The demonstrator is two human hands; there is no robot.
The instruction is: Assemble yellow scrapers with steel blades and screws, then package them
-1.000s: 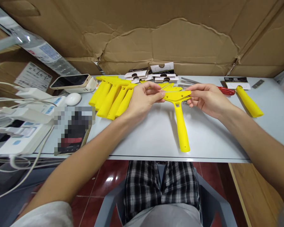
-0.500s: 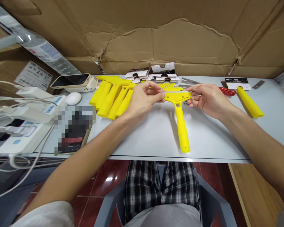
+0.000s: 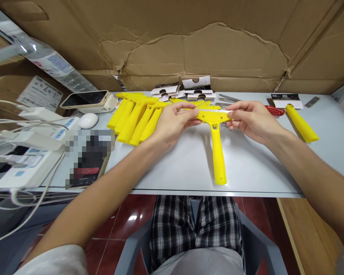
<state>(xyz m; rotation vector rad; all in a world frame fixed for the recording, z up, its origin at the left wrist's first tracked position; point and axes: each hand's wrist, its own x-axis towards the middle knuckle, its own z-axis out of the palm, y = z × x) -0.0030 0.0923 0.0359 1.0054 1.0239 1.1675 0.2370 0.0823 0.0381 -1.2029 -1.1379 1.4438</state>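
Between my two hands is a yellow scraper [image 3: 218,152], its wide head away from me and its handle pointing toward the table's near edge. My left hand [image 3: 176,122] pinches the left end of the head between thumb and fingers. At the right end, my right hand [image 3: 250,120] has its thumb and fingers closed on the head. A thin pale strip, perhaps a blade, shows along the head's far edge. Several more yellow scrapers [image 3: 134,118] lie in a row beside my left hand. Small metal pieces, too small to name, lie behind the held scraper near my right fingers.
Folded cards [image 3: 199,84] lie at the back. A red-handled tool [image 3: 275,110] is past my right hand, near another yellow handle [image 3: 302,124] and a small metal blade [image 3: 312,102]. Phones, a white mouse [image 3: 88,120] and a power strip [image 3: 31,164] with cables fill the left side.
The scraper's handle has swung slightly left. My right thumb has come onto the front of the head's right end, and more of the pale strip shows.
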